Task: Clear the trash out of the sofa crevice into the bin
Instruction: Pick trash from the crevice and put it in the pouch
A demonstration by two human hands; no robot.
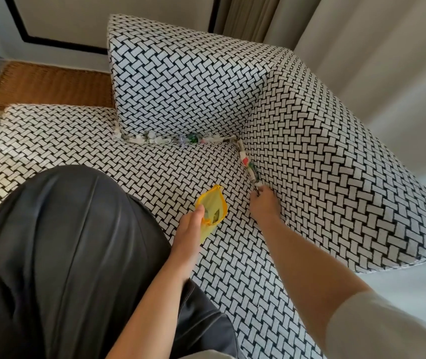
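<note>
- Our lap [59,255] sat nearest, open seat [170,172] beyond.
- Our left hand [190,229] gripped a small yellow bin [211,208], mouth open.
- Our right hand [263,203] pinched trash [248,164] in the side crevice; more trash lined the back crevice [178,139].

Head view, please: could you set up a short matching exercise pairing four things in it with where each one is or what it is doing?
Things:
1. left hand
2. right hand
3. wrapper scraps
4. wicker basket

Places or states:
A. wedged along the crevice below the back cushion
B. holding the yellow bag open above the seat
C. beyond the seat's far edge, beside the back cushion
D. fingertips at the crevice beside the side cushion

Pairs: 1-B, 2-D, 3-A, 4-C
</note>
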